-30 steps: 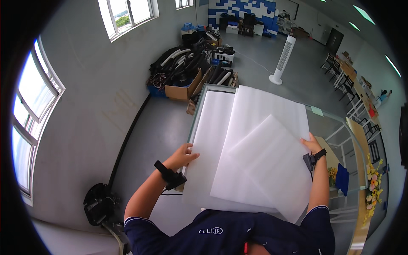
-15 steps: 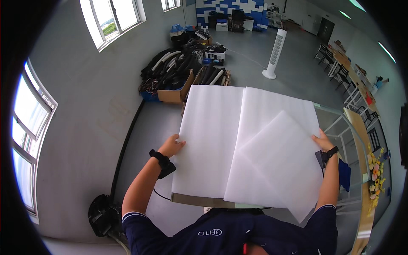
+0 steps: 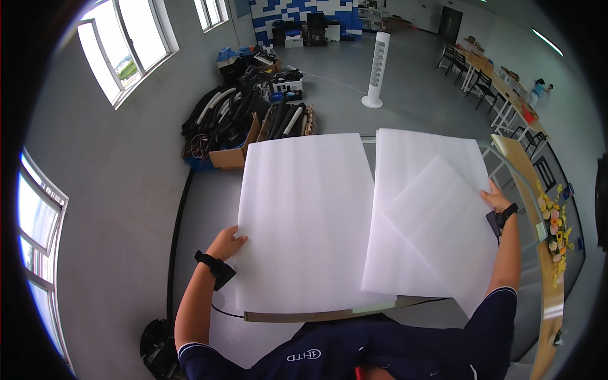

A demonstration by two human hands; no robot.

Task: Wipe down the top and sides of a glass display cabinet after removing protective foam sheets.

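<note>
Two stacks or folds of white foam sheet lie side by side before me on a table. My left hand (image 3: 228,243) pinches the outer edge of the left white foam sheet (image 3: 304,221), thumb on top and the other fingers partly hidden. My right hand (image 3: 496,197) grips the outer edge of the right white foam sheet (image 3: 424,149), its thumb over the top. On that right sheet lies a smaller foam sheet (image 3: 443,221), turned at an angle, with one corner hanging past the near edge. A gap parts the two large sheets at the far end.
The table's near edge (image 3: 304,316) shows below the sheets. Boxes of black hoses (image 3: 221,120) stand on the floor ahead left, a white tower fan (image 3: 379,69) beyond. At right are a wooden bench top (image 3: 551,291) and artificial flowers (image 3: 557,231).
The two large sheets were overlapping at the middle; now they lie apart with a gap. My left hand has moved left and nearer, my right hand slightly right. The view has shifted.
</note>
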